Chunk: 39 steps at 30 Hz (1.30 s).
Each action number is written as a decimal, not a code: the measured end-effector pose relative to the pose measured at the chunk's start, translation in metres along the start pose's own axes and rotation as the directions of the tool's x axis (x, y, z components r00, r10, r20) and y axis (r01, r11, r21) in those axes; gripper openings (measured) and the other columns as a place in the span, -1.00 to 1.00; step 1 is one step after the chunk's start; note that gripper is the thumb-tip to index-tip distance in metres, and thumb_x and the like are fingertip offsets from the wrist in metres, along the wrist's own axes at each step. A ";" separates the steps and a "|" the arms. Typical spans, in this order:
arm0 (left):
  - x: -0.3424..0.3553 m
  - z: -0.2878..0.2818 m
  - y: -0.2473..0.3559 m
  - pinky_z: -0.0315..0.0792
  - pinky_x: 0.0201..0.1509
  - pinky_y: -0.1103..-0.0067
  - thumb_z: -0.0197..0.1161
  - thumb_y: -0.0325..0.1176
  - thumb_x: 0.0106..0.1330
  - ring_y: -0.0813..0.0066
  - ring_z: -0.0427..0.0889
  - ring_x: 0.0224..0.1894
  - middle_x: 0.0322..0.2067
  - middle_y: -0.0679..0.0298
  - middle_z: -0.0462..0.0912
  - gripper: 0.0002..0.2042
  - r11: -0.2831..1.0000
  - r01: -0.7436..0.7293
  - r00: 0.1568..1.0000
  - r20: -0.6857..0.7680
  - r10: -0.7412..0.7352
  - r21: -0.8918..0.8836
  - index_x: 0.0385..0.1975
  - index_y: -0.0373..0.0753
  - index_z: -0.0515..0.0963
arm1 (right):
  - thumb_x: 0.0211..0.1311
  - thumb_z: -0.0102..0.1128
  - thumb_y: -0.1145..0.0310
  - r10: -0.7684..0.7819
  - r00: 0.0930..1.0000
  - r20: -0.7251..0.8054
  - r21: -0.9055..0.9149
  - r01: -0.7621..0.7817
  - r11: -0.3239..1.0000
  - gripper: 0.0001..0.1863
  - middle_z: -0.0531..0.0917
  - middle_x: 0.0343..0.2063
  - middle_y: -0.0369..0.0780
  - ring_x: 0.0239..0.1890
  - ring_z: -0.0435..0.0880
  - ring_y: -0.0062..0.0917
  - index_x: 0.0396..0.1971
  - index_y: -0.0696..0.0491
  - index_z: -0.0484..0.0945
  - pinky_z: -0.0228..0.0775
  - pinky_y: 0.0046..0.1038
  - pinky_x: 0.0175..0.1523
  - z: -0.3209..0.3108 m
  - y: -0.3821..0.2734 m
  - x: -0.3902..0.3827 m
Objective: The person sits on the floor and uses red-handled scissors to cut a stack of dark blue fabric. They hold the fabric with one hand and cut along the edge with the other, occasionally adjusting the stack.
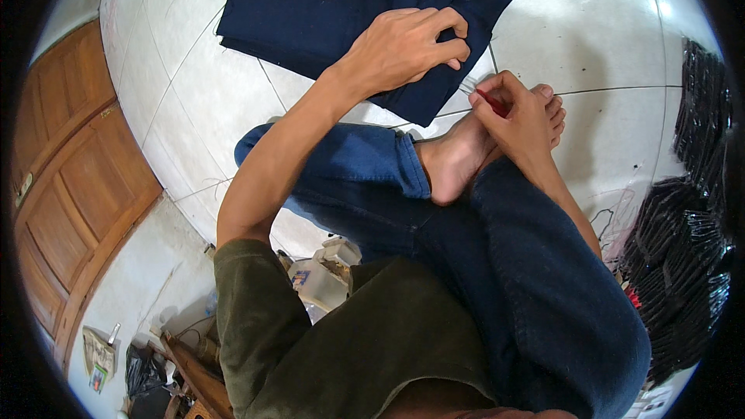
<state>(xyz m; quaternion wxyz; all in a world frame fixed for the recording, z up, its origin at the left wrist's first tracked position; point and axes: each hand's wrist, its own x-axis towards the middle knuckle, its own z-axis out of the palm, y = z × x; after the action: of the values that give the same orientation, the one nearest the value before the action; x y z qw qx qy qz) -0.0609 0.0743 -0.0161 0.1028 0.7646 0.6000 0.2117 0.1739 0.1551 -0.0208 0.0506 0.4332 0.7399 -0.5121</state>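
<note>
Two hands engaged: left hand (407,46) pinching corner of folded navy cloth (349,8) on tiled floor (605,39); right hand (516,112) pinched around small red tool (490,101) beside it. Cloth probably soft, light, limp; grip at hem.

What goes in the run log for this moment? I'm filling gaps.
left hand: pinching navy cloth | right hand: holding small red tool | tiled floor
</note>
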 end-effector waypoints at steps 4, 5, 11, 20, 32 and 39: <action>0.001 0.000 0.001 0.57 -0.17 0.46 0.38 -0.21 0.26 0.45 0.65 -0.32 -0.08 0.43 0.62 -0.90 1.000 0.004 1.000 -0.021 -0.005 -0.010 -0.31 0.00 0.66 | 0.17 0.41 0.08 -0.022 1.000 0.014 0.031 0.022 0.999 -0.70 0.72 -0.57 -0.22 -0.39 0.71 -0.34 -0.26 -0.02 0.69 0.43 -0.32 -0.12 0.004 -0.005 0.004; 0.001 -0.001 0.001 0.57 -0.17 0.46 0.38 -0.21 0.26 0.44 0.65 -0.31 -0.08 0.43 0.62 -0.90 1.000 0.011 1.000 -0.015 -0.011 -0.018 -0.31 -0.01 0.66 | 0.17 0.42 0.09 -0.026 1.000 0.007 0.013 0.025 1.000 -0.69 0.72 -0.57 -0.20 -0.41 0.71 -0.35 -0.27 0.01 0.69 0.45 -0.33 -0.14 0.004 -0.006 0.004; -0.001 0.000 0.000 0.57 -0.15 0.45 0.39 -0.18 0.25 0.42 0.67 -0.24 -0.07 0.41 0.62 -0.86 1.000 0.001 1.000 -0.026 -0.002 -0.010 -0.31 -0.05 0.67 | 0.19 0.40 0.17 -0.013 0.998 0.065 0.109 0.006 0.994 -0.73 0.75 -0.53 -0.15 -0.43 0.75 -0.43 -0.30 0.08 0.69 0.50 -0.37 -0.17 0.005 -0.015 0.005; -0.001 0.005 0.000 0.58 -0.14 0.44 0.37 -0.16 0.27 0.39 0.69 -0.20 -0.08 0.41 0.63 -0.84 1.000 -0.013 0.999 -0.034 0.014 0.014 -0.30 -0.07 0.68 | 0.18 0.42 0.16 0.007 1.000 0.000 0.034 -0.007 0.999 -0.74 0.78 -0.45 -0.14 -0.35 0.77 -0.40 -0.25 0.01 0.70 0.53 -0.34 -0.09 0.008 -0.003 0.003; 0.039 0.007 -0.023 0.56 -0.20 0.41 0.46 -0.30 0.18 0.34 0.69 -0.23 -0.13 0.36 0.62 -0.84 0.996 0.086 0.967 -0.242 -0.082 0.009 -0.27 -0.06 0.66 | 0.24 0.41 0.22 0.001 0.989 -0.148 0.064 0.009 0.998 -0.72 0.71 -0.60 -0.15 -0.56 0.66 -0.57 -0.29 0.17 0.68 0.46 -0.48 -0.42 -0.038 -0.024 0.035; 0.046 -0.007 -0.017 0.53 -0.24 0.38 0.41 -0.30 0.24 0.23 0.65 -0.29 -0.23 0.25 0.54 -0.85 0.994 0.081 0.970 -0.222 -0.097 -0.077 -0.30 -0.15 0.59 | 0.19 0.43 0.15 -0.097 0.988 -0.122 0.069 0.106 0.992 -0.68 0.73 -0.56 -0.10 -0.53 0.73 -0.47 -0.30 0.13 0.70 0.50 -0.43 -0.37 -0.029 -0.024 0.047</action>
<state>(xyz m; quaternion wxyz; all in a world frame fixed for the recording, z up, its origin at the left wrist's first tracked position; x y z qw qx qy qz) -0.0700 0.1221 -0.0078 0.0693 0.7041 0.6340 0.3124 0.1386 0.2038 -0.0147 -0.0360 0.4260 0.7429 -0.5152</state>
